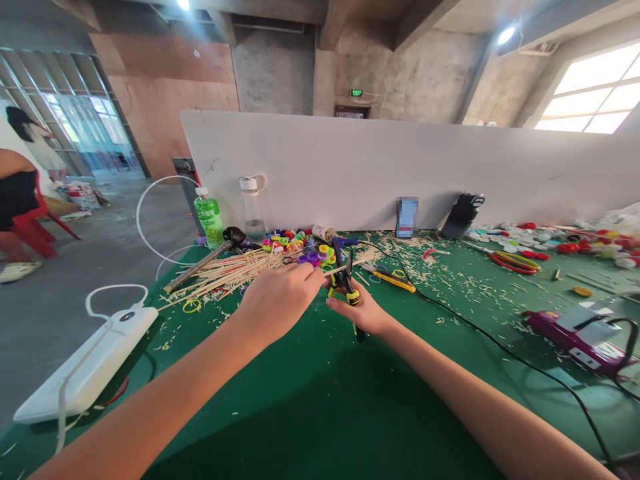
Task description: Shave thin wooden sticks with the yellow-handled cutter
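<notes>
My left hand [277,300] is closed in a pinch on a thin bamboo stick [336,269] and holds it level over the green table [310,400]. My right hand [363,312] is wrapped round black-and-yellow cutting pliers [345,283], whose jaws sit at the stick. Just beyond my hands lie a pile of bamboo sticks [227,270] and several small coloured plastic rings [295,243].
A white power strip [87,363] lies at the left edge. A hammer [207,257], a green bottle [209,220], a clear bottle [253,210], a phone [407,217] and a black bottle [463,215] stand before a white board. A purple device [575,337] and black cable [475,327] lie right. A person sits far left.
</notes>
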`<state>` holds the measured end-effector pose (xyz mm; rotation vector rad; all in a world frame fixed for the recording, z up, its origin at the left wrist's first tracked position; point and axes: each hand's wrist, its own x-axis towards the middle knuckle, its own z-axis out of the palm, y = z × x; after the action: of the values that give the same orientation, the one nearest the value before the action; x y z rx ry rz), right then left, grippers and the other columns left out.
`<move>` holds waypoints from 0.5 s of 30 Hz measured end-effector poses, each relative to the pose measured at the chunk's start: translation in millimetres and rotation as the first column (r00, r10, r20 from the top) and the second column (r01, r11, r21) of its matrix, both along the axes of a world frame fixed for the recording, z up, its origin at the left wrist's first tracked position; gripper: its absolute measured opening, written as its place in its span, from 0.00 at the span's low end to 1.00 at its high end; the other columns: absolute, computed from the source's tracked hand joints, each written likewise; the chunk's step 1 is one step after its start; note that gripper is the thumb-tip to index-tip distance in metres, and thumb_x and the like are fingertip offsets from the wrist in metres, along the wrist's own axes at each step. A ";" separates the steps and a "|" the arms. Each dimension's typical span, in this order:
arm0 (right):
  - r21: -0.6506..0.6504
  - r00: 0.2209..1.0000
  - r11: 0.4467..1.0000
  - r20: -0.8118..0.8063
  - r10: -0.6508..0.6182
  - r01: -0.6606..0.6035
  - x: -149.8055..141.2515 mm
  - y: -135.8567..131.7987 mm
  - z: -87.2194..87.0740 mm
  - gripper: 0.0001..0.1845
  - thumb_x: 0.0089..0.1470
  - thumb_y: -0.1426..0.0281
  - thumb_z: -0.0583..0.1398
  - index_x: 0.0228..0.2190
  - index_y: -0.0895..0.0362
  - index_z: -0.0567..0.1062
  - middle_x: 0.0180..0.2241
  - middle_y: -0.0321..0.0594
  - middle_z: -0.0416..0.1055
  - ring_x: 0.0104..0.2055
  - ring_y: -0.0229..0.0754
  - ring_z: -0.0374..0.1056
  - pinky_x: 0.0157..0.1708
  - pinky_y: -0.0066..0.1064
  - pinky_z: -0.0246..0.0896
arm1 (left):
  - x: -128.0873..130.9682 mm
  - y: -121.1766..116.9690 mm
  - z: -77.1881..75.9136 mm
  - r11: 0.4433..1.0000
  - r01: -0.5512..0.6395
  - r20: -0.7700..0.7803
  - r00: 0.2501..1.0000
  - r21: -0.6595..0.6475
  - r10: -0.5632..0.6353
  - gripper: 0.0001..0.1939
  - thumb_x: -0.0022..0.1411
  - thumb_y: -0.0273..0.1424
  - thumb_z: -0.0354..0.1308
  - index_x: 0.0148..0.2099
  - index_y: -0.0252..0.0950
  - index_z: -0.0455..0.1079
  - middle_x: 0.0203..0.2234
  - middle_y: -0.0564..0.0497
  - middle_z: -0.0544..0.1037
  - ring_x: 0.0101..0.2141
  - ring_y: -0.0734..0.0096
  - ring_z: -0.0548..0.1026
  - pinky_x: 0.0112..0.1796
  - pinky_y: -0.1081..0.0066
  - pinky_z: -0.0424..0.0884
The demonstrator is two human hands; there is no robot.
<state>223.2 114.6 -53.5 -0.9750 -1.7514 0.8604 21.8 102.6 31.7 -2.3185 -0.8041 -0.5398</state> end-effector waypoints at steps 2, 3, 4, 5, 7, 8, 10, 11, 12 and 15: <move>0.056 1.000 0.998 -0.005 -0.021 0.021 -2.1 1.7 -0.3 0.15 0.50 0.64 0.61 0.39 0.56 0.66 0.36 0.39 0.66 0.36 0.40 0.63 0.39 0.34 0.60 | 0.0 -1.6 0.8 1.000 -0.001 -0.005 1.000 0.018 0.001 0.07 0.64 0.24 0.50 0.33 0.36 0.67 0.24 0.53 0.69 0.26 0.71 0.70 0.22 0.69 0.52; 0.072 0.999 0.997 -0.007 -0.033 0.033 -3.3 2.2 -0.2 0.14 0.50 0.65 0.60 0.38 0.56 0.66 0.35 0.38 0.65 0.35 0.39 0.62 0.37 0.33 0.60 | -0.2 -2.5 1.3 1.000 -0.003 -0.009 1.000 0.026 0.003 0.08 0.63 0.23 0.49 0.33 0.36 0.67 0.24 0.53 0.69 0.26 0.71 0.70 0.22 0.69 0.52; 0.080 0.999 0.996 -0.005 -0.045 0.046 -4.5 2.5 0.0 0.12 0.50 0.67 0.60 0.37 0.56 0.65 0.34 0.38 0.65 0.34 0.38 0.62 0.36 0.32 0.60 | -0.5 -3.2 1.8 0.999 -0.006 -0.012 1.000 0.033 0.006 0.08 0.63 0.23 0.49 0.33 0.36 0.67 0.24 0.53 0.69 0.25 0.71 0.70 0.22 0.69 0.52; 0.082 0.998 0.995 0.003 -0.057 0.057 -5.6 2.6 0.3 0.11 0.50 0.68 0.59 0.36 0.56 0.65 0.33 0.37 0.64 0.33 0.38 0.61 0.35 0.31 0.60 | -0.8 -3.8 2.2 0.999 -0.010 -0.013 1.000 0.040 0.010 0.08 0.63 0.23 0.49 0.33 0.36 0.67 0.24 0.53 0.69 0.25 0.71 0.69 0.22 0.69 0.52; 0.086 0.996 0.993 0.017 -0.088 0.087 -7.3 2.3 0.7 0.10 0.49 0.69 0.59 0.35 0.56 0.65 0.32 0.36 0.64 0.32 0.37 0.60 0.33 0.30 0.59 | -1.4 -4.2 2.8 0.999 -0.014 -0.011 1.000 0.049 0.015 0.08 0.62 0.23 0.49 0.32 0.36 0.67 0.24 0.53 0.69 0.24 0.71 0.69 0.21 0.69 0.51; 0.090 0.994 0.990 0.023 -0.108 0.106 -7.8 1.9 0.9 0.10 0.49 0.69 0.58 0.35 0.56 0.65 0.31 0.36 0.64 0.31 0.37 0.60 0.33 0.30 0.59 | -1.7 -4.2 3.0 0.999 -0.014 -0.011 1.000 0.051 0.015 0.08 0.62 0.23 0.50 0.32 0.36 0.67 0.24 0.53 0.69 0.24 0.71 0.69 0.21 0.69 0.51; 0.099 0.989 0.985 0.028 -0.146 0.143 -8.3 0.9 1.6 0.09 0.50 0.68 0.58 0.34 0.56 0.64 0.31 0.36 0.64 0.31 0.37 0.60 0.33 0.30 0.59 | -2.3 -4.0 3.0 0.999 -0.012 -0.013 1.000 0.046 0.013 0.07 0.62 0.23 0.50 0.33 0.36 0.67 0.24 0.54 0.69 0.25 0.71 0.69 0.21 0.68 0.51; 0.102 0.987 0.982 0.030 -0.160 0.156 -8.4 0.4 2.1 0.08 0.50 0.68 0.58 0.34 0.56 0.64 0.30 0.35 0.64 0.31 0.37 0.59 0.33 0.30 0.58 | -2.6 -3.9 2.9 0.999 -0.009 -0.015 1.000 0.041 0.010 0.07 0.62 0.23 0.50 0.33 0.36 0.68 0.24 0.54 0.69 0.25 0.71 0.70 0.21 0.68 0.52; 0.104 0.985 0.981 0.033 -0.169 0.165 -8.4 -0.2 2.6 0.08 0.51 0.68 0.58 0.34 0.56 0.64 0.30 0.35 0.64 0.30 0.37 0.59 0.33 0.30 0.58 | -2.9 -3.8 2.8 0.999 -0.006 -0.017 1.000 0.036 0.007 0.07 0.62 0.23 0.50 0.34 0.36 0.68 0.24 0.53 0.69 0.25 0.71 0.70 0.21 0.69 0.52; 0.103 0.984 0.980 0.042 -0.174 0.169 -7.9 -1.3 3.2 0.07 0.52 0.67 0.57 0.33 0.56 0.64 0.30 0.35 0.63 0.30 0.37 0.59 0.32 0.30 0.57 | -3.4 -3.2 1.9 1.000 0.000 -0.012 1.000 0.027 0.001 0.07 0.63 0.23 0.50 0.34 0.36 0.68 0.24 0.53 0.69 0.26 0.71 0.70 0.22 0.69 0.54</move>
<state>215.3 113.3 -50.4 -1.0723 -1.7077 0.6378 18.4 99.5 33.6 -2.2949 -0.7871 -0.5324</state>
